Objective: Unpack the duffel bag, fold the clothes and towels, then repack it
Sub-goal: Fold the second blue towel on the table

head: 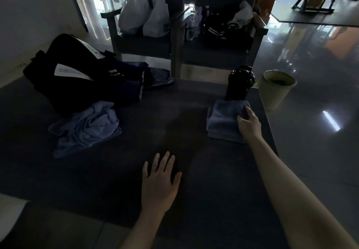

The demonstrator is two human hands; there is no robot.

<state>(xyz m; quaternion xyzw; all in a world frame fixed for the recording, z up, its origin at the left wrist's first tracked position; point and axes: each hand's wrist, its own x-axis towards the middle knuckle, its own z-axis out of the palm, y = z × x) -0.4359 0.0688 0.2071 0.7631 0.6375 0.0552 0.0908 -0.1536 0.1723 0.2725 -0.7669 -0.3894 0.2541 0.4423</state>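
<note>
A black duffel bag (64, 77) with white labels lies at the far left of the dark mat (165, 124). In front of it sits a crumpled blue-grey towel (87, 128). A folded blue-grey towel (223, 120) rests at the mat's right side. My right hand (249, 122) lies on the folded towel's right end, fingers bent over its top. My left hand (160, 180) hovers flat over the mat's near middle, fingers spread, holding nothing. Dark folded clothes (132, 87) and a denim piece (161, 76) lie beside the bag.
A black shaker bottle (240, 82) stands just behind the folded towel. A pale green bin (275, 89) stands on the floor to the right. Two dark chairs (145, 42) behind the mat hold white plastic bags (143, 11), bottles and a dark jacket.
</note>
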